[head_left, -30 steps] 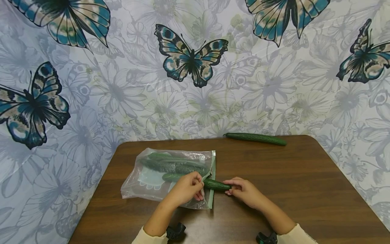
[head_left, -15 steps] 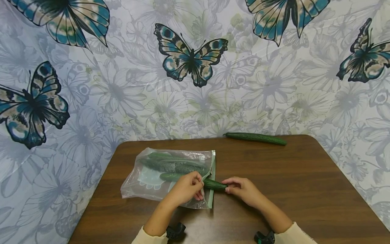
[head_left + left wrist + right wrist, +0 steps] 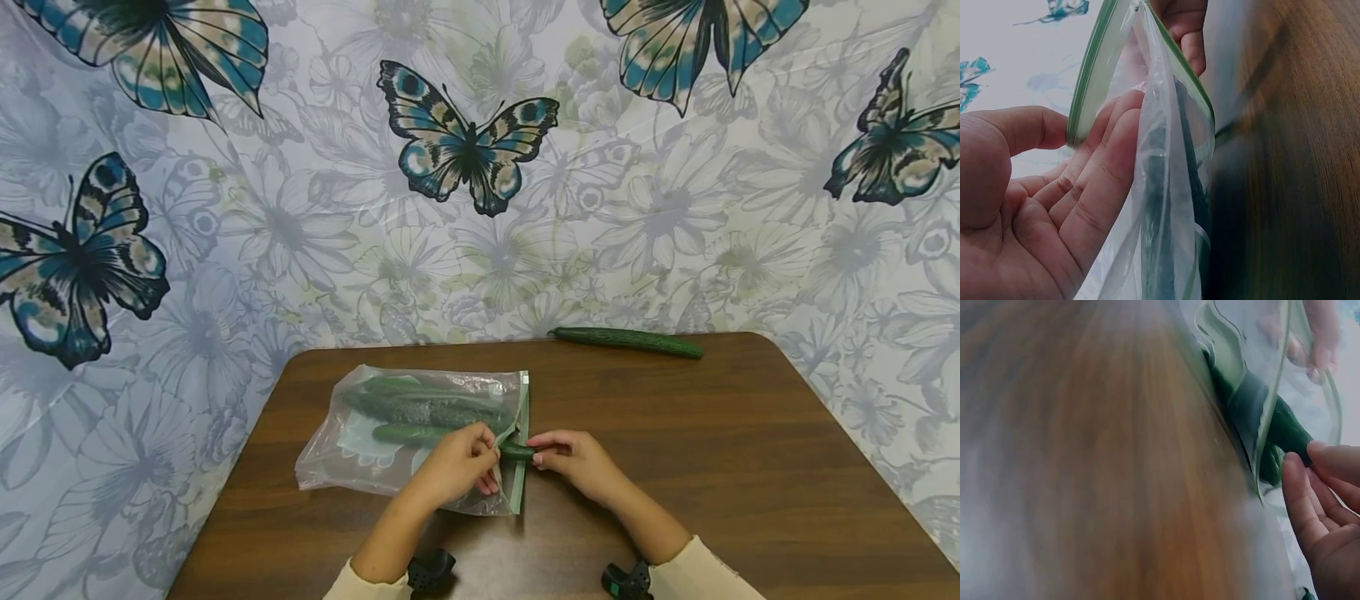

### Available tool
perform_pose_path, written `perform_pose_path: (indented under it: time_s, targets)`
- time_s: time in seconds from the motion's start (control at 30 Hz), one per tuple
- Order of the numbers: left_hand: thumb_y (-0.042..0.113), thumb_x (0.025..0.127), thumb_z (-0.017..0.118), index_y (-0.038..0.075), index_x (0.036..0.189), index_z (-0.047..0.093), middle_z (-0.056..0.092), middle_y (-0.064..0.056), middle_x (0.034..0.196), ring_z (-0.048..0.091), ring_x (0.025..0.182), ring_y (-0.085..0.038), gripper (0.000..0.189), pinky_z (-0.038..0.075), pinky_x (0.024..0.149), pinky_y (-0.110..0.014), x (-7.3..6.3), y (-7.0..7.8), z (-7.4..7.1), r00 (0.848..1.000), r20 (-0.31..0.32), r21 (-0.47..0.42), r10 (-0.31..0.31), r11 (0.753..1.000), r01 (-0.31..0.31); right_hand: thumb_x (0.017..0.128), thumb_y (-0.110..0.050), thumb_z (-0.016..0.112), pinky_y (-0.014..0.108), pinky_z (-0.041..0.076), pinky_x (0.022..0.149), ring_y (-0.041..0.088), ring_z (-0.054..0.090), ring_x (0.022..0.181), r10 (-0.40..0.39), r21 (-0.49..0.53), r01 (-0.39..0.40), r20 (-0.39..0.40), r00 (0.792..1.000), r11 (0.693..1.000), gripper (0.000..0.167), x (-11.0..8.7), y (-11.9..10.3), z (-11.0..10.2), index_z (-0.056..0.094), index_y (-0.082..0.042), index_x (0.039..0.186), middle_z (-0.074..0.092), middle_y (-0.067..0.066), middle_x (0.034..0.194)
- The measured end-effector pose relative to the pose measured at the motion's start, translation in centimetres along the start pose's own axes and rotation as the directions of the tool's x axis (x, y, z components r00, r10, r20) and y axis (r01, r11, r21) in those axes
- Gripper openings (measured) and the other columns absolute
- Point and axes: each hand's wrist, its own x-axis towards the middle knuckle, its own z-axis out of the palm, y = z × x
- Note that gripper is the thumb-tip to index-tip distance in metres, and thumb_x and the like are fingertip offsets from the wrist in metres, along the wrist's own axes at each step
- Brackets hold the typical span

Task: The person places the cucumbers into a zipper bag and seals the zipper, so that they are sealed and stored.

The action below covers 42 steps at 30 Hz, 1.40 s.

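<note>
Green and dark, the cucumber [image 3: 516,451] is seen just below the centre of the head view, its long axis running left to right across the frame, most of its length already inside the clear zip bag [image 3: 352,454] and only a short stub left outside the mouth. That stub is pinched at its right end by the curled fingertips of the right hand [image 3: 573,461], which lies directly to the right of it, in line with the axis. The upper lip of the bag's green zip edge [image 3: 1088,75] is pinched between thumb and fingers of the left hand [image 3: 456,465], so the mouth is held apart. Other cucumbers are seen inside the bag. One further cucumber [image 3: 626,340] lies well apart, at the table's [image 3: 750,450] far edge.
</note>
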Motion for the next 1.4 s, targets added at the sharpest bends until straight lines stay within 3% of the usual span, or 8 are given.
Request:
perform_pose_path:
  time_s: [0.33,0.77,1.2,1.4]
  targets:
    - [0.012,0.103,0.054,-0.005,0.111,0.056,0.069,-0.014,0.079,0.072,0.065,-0.028,0.018,0.064,0.061,-0.043,0.1,-0.3,-0.1,1.0,0.01,-0.001,-0.003,1.0,0.003,0.096,-0.003,0.066,0.023,0.061,0.085,0.031,0.074,0.103,0.026,0.06,-0.025,-0.016,1.0,0.998,0.029,1.3,-0.3,1.8,0.066,0.009,0.122,0.071,0.028,0.116]
    - [0.012,0.102,0.054,-0.004,0.108,0.056,0.068,-0.012,0.076,0.072,0.063,-0.024,0.017,0.063,0.059,-0.038,0.1,-0.4,-0.1,1.0,0.016,0.018,-0.008,1.0,0.008,0.091,-0.001,0.067,0.022,0.06,0.079,0.008,0.071,0.088,0.069,0.108,-0.068,-0.005,0.998,0.992,0.025,2.9,0.4,2.8,0.066,0.01,0.113,0.074,0.025,0.103]
    - [0.011,0.102,0.054,-0.003,0.107,0.056,0.068,-0.01,0.075,0.071,0.062,-0.022,0.015,0.062,0.056,-0.033,0.3,-0.7,0.0,1.0,0.016,0.021,-0.008,1.0,0.007,0.093,-0.007,0.069,0.022,0.06,0.08,0.009,0.07,0.089,0.074,0.14,-0.071,-0.013,0.997,0.988,0.029,2.8,0.8,2.7,0.065,0.009,0.117,0.073,0.026,0.107]
    - [0.012,0.102,0.054,-0.006,0.11,0.056,0.068,-0.01,0.076,0.071,0.063,-0.023,0.019,0.062,0.057,-0.033,0.3,-0.7,-0.1,1.0,0.018,0.014,-0.012,1.0,0.012,0.095,-0.012,0.07,0.029,0.062,0.079,0.013,0.07,0.09,0.06,0.131,-0.049,-0.08,0.995,0.99,0.031,2.6,0.3,2.1,0.065,0.007,0.118,0.071,0.024,0.112]
